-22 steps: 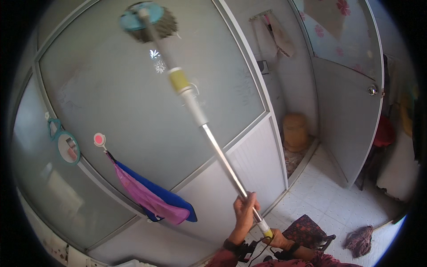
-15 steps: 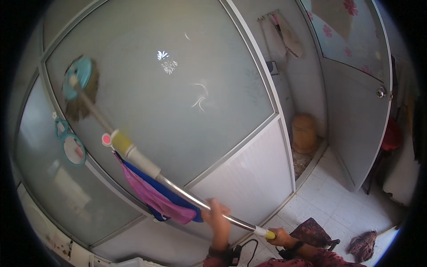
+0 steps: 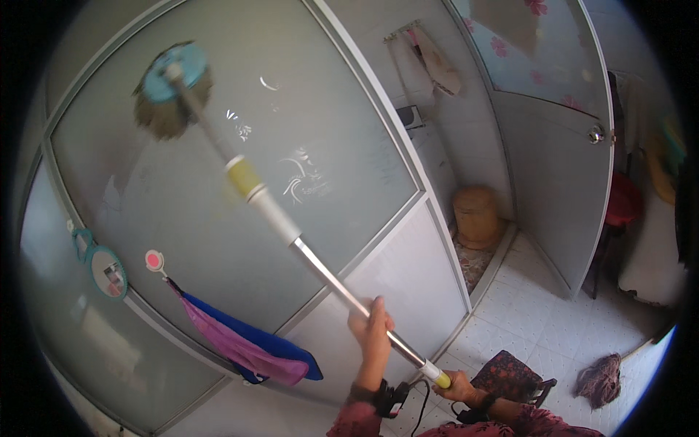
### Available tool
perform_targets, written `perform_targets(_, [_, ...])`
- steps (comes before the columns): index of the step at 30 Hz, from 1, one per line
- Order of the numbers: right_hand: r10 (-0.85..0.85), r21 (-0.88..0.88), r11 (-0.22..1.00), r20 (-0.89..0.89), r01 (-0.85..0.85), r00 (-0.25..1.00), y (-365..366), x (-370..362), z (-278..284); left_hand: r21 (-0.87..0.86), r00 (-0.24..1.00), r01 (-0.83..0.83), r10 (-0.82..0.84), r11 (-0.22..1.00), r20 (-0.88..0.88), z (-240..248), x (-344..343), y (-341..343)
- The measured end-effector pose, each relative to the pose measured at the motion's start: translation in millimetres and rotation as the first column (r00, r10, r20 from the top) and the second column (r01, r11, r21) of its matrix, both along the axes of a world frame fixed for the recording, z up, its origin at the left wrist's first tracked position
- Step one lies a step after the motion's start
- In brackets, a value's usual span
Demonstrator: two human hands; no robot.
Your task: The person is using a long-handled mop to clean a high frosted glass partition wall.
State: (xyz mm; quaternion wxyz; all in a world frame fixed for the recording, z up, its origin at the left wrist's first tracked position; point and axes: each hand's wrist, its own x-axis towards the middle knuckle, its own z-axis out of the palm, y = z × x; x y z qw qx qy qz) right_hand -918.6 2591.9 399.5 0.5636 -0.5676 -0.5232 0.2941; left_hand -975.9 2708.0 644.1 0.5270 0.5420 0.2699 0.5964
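Observation:
A long mop [image 3: 277, 218] with a metal pole, a white and yellow collar and a round teal head [image 3: 173, 86] with brown strands presses against a frosted glass panel [image 3: 218, 189]. My left hand [image 3: 373, 329] grips the pole partway up. My right hand [image 3: 460, 384] holds the yellow end of the pole near the lower edge of the view. The mop head sits at the upper left of the glass.
A pink and a blue cloth [image 3: 244, 342] hang from a red hook [image 3: 153, 260] on the glass. A small round mirror [image 3: 108, 271] hangs left. A tan basket [image 3: 477, 215], a door [image 3: 561, 167], a dark stool [image 3: 513, 379] and a floor rag [image 3: 598, 379] lie right.
The mop head swept from the top of the glass down to the left, then back up to the upper left. My left hand slid along the pole.

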Motion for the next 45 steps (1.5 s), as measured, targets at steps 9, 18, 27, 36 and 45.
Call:
perform_targets(9, [0.046, -0.175, 0.973, -0.480, -0.147, 0.876, -29.8, -6.9, -15.4, 0.017, 0.912, 0.346, -0.332, 0.938, -0.241, -44.0, 74.8, 10.8])
perform_targets(18, [0.033, -0.197, 0.975, -0.312, -0.098, 0.950, 7.8, 19.2, 59.5, 0.168, 0.951, 0.280, -0.249, 0.945, -0.185, 6.5, 74.6, 13.8])
perform_targets(27, [0.089, -0.043, 0.992, -0.416, -0.118, 0.905, 60.6, 59.9, 170.4, 0.157, 0.929, 0.362, -0.343, 0.919, -0.135, 31.5, 77.9, 14.0])
perform_targets(36, [-0.018, -0.327, 0.936, -0.407, -0.128, 0.913, -66.8, 21.9, -29.1, -0.101, 0.838, 0.485, -0.494, 0.869, -0.231, -49.2, 85.1, -3.6])
perform_targets(45, [0.067, -0.254, 0.951, -0.395, -0.178, 0.916, -66.4, 23.5, -15.7, 0.035, 0.877, 0.465, -0.455, 0.884, -0.156, -34.1, 63.5, -18.8])
